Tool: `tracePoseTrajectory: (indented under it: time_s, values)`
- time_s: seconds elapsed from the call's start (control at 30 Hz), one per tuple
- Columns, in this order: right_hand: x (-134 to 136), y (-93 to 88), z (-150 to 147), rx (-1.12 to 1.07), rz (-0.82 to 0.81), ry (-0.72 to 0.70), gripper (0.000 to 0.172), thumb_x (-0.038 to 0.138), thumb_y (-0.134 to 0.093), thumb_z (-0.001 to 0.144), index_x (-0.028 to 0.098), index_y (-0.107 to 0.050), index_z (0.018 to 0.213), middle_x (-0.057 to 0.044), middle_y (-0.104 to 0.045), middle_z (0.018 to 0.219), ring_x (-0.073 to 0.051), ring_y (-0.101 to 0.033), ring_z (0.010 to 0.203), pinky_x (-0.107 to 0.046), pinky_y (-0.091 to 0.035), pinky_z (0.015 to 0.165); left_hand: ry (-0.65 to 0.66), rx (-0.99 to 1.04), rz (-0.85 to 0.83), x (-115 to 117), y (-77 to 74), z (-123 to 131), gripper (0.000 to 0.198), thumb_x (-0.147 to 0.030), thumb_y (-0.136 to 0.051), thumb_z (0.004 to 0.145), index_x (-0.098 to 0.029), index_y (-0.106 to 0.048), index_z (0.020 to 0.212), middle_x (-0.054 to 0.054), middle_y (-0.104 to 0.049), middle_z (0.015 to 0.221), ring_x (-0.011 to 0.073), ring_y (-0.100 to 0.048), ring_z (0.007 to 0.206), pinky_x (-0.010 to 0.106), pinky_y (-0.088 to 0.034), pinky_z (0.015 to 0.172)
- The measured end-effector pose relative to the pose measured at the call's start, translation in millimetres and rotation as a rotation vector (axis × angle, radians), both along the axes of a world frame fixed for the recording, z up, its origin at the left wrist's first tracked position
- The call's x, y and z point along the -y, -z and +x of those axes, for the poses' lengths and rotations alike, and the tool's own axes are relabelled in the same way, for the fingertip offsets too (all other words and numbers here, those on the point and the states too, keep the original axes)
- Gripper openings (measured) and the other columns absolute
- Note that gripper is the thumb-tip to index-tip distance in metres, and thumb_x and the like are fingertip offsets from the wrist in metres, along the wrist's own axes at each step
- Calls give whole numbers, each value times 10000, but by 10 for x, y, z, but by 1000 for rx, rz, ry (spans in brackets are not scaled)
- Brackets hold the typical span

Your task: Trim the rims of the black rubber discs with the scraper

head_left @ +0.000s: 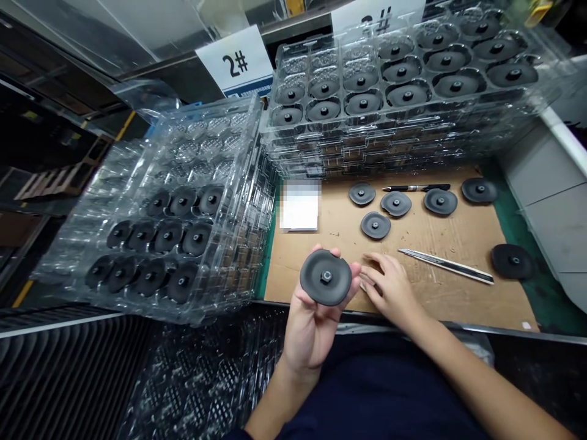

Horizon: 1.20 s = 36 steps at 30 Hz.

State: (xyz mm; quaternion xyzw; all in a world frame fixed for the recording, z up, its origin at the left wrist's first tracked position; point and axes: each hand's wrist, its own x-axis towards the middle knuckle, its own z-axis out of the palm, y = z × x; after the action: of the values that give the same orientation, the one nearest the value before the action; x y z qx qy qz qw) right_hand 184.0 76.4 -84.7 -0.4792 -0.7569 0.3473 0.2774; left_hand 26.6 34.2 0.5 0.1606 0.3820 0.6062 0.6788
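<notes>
- Your top point(389, 391) fills the bottom centre of the frame; it is dark navy, close to black where shadow falls on it.
- Its cloth looks plain and matte, with faint, soft folds.
- A scrap of your left sleeve point(240, 435), in the same dark navy, shows at the bottom edge, left of centre.
- Your left forearm point(285, 394) is bare above that sleeve, slim and narrowing towards a bare wrist.
- Your right forearm point(495, 379) is bare from the wrist down to the lower right corner, long and smooth in outline.
- Your left hand point(314, 333) and right hand point(393, 288), around the middle of the frame, are bare, with slender fingers.
</notes>
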Motion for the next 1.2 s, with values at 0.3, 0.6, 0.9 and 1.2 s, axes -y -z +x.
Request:
tracePoseTrajectory:
  time_s: [0.3, 0.6, 0.9, 1.2]
  values:
    - [20, -245, 215, -134, -53, 107, 207, 214, -491, 870, 222, -658, 992, -70, -590, 1099, -214, -550, 1059, -423, -448, 918, -6, -748, 422, -9, 153, 104, 787, -282, -658, 778, -400, -170, 1385, 83, -523, 1262, 259, -574, 1086, 479, -430, 955]
    - [73, -516, 378, -365, -193, 219, 176, 264, -608, 825, 215, -649, 989, -55, -659, 961, -187, -609, 902, -312, -528, 755, 147, -1125, 620, -40, 220, 43, 1106, -113, -777, 617, -346, -58, 1424, 128, -543, 1234, 290, -531, 1113, 503, -395, 950]
    - [-164, -858, 342, -528, -713, -231, 240, 263, -676, 788, 214, -643, 1021, -1, -669, 794, -115, -637, 744, -232, -512, 710, 344, -902, 423, -32, 152, 14, 1063, -239, -750, 678, -291, -10, 1439, 100, -563, 1168, 256, -556, 1075, 438, -378, 987]
    - [-231, -945, 338, -734, -1053, -374, 105, 124, -699, 746, 160, -604, 771, 26, -658, 768, -62, -627, 730, -164, -493, 700, 514, -597, 227, -29, 98, 18, 1145, -350, -807, 595, -281, -37, 1440, 84, -631, 1090, 279, -578, 1069, 483, -309, 1040]
